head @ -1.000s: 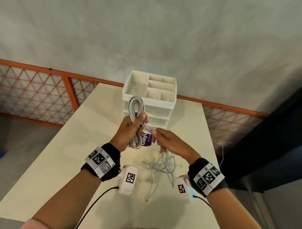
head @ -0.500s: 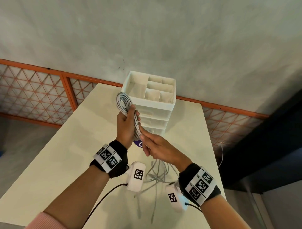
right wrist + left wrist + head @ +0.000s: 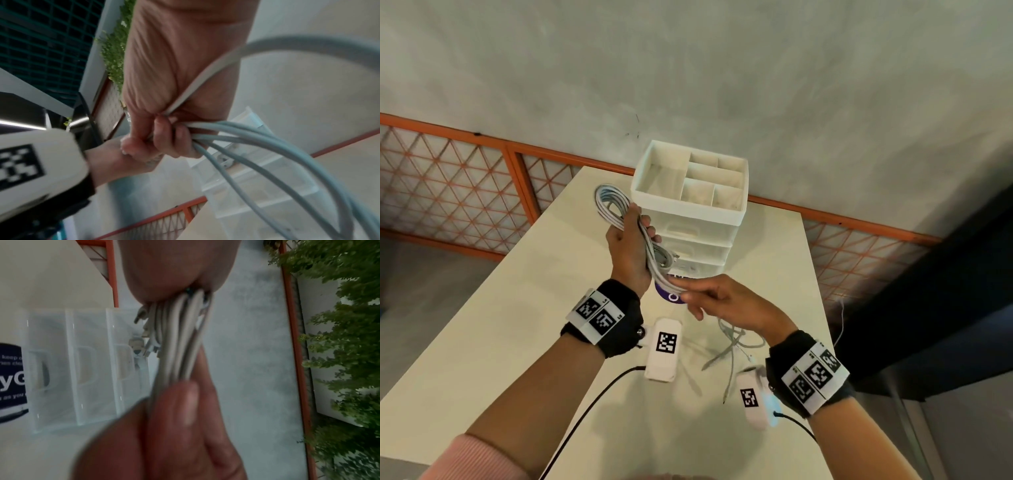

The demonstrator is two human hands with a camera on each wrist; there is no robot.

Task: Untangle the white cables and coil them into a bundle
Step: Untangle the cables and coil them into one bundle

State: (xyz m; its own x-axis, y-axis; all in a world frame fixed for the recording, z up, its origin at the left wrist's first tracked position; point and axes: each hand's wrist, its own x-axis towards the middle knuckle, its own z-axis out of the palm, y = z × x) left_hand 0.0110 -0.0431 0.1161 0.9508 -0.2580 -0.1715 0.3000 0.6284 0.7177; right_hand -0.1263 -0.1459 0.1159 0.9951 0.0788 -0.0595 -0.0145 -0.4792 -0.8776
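A coil of white cables stands upright in front of the drawer unit. My left hand grips it round the middle; in the left wrist view the thumb and fingers clamp the bundled strands, with several connector ends sticking out. My right hand sits just below and pinches the coil's lower loop between thumb and fingers. In the right wrist view one strand runs across my right palm, while the curled left fingers hold the loops. More loose white cables lie tangled on the table under my right wrist.
A white drawer unit with an open compartment tray on top stands at the far side of the cream table. A purple-labelled thing lies at its base. An orange mesh railing runs behind, and the table's right edge drops off.
My left hand lifted the coil up and away toward the drawer unit's left side. The right hand followed it forward and now pinches the coil's lower loop.
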